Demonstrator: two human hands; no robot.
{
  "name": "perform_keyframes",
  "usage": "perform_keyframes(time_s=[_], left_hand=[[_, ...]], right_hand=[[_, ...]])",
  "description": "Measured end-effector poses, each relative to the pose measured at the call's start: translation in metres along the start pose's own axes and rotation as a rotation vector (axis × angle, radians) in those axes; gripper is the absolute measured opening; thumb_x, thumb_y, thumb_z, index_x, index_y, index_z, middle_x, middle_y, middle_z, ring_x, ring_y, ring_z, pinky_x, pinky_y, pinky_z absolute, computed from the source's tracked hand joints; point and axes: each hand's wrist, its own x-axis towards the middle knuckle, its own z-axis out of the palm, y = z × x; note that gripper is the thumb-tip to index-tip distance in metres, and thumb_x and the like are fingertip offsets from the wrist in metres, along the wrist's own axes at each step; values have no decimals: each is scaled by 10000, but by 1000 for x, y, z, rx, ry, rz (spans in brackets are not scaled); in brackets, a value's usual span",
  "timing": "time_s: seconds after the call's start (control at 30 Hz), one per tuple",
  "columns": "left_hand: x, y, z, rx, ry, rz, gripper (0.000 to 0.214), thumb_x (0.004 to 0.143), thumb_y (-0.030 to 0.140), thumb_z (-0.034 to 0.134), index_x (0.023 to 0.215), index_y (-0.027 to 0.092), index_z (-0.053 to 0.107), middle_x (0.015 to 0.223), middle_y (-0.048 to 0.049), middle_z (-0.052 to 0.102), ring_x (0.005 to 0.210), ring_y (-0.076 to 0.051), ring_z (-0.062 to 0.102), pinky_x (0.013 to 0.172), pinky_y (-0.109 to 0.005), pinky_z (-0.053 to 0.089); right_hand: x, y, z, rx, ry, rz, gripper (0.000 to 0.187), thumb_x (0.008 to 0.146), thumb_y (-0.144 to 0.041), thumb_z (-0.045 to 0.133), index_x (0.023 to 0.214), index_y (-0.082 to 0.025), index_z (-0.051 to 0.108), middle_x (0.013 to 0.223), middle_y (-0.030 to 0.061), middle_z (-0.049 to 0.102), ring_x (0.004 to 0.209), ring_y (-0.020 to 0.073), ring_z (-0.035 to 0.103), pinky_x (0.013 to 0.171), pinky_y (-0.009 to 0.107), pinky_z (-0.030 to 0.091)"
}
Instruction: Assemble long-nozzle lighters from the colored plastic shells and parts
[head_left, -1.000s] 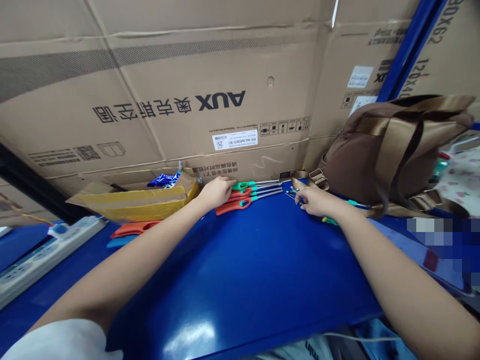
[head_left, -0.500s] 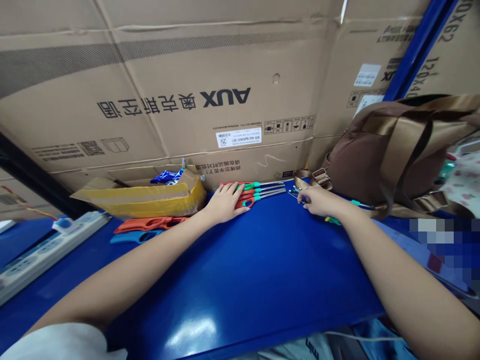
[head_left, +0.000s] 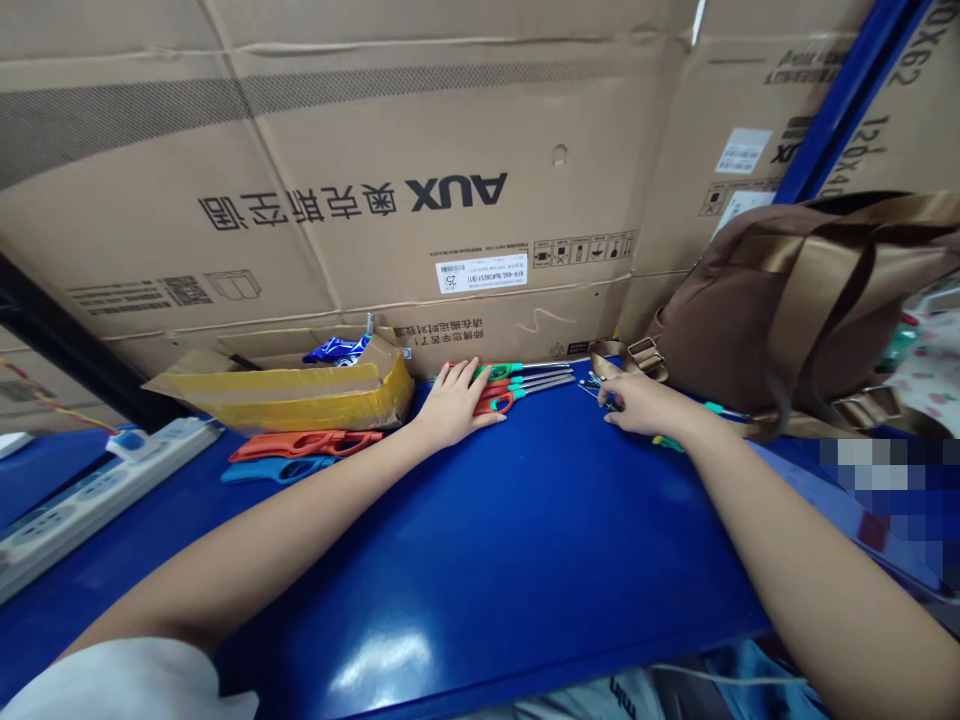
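Note:
My left hand [head_left: 454,404] lies flat with fingers spread on the handles of a row of scissors [head_left: 525,380] with red and green handles, their blades pointing right along the cardboard wall. My right hand [head_left: 637,403] rests palm down on the blue table [head_left: 510,540] over more scissors [head_left: 596,385], its fingers curled on them; a green handle [head_left: 666,441] shows under the wrist. What the fingers grip is partly hidden.
A yellow-taped cardboard box [head_left: 300,395] stands left of my left hand, with orange scissors [head_left: 304,444] and blue scissors [head_left: 274,468] in front of it. A white power strip [head_left: 82,500] lies far left. A brown bag [head_left: 787,300] sits at the right. Large cardboard boxes [head_left: 375,180] close the back.
My left hand has opened and slid back along the red and green scissors, now lying flat on their handles. My right hand has barely moved.

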Motion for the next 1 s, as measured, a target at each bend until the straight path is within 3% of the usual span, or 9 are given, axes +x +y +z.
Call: perform_keyframes(time_s=[0.53,0.8,0.87,0.93,1.0], left_hand=[[1,-2,2,-6,9,15,843,927,677,537,1554,132,396,1610,-206,383,1480,-389,367,1231,-562,260],[-15,10,-16,-9,40,65,912,893,715,549,1574,143,348,1618,-186,379,1475,-379,368,1231,-521,255],[-30,14,-26,-6,65,133,797,948,664,508,1554,160,389,1598,-173,417,1469,-341,383,1220,-483,282],[-48,14,-41,10,106,178,550,1039,528,420,1458,186,521,1522,-153,517,1409,-310,464,1183,-471,328],[-68,8,-57,11,70,145,423,1068,409,361,1235,192,683,1284,-123,686,1183,-280,626,1035,-429,453]], right_hand=[[-4,-8,0,-52,55,-45,249,836,-348,706,1039,-205,723,1212,129,650,1011,281,647,828,344,491],[-8,-25,-2,-25,135,-136,192,891,-331,643,1012,-202,719,1032,95,667,923,241,634,777,316,470],[-8,-32,1,-7,153,-175,175,913,-327,611,979,-203,716,995,81,675,916,233,626,782,315,460],[-11,-41,3,13,166,-214,180,934,-316,573,955,-202,710,985,72,682,895,219,625,789,315,453],[-14,-51,6,46,174,-263,189,948,-303,543,953,-204,703,973,63,691,873,205,632,783,308,452]])
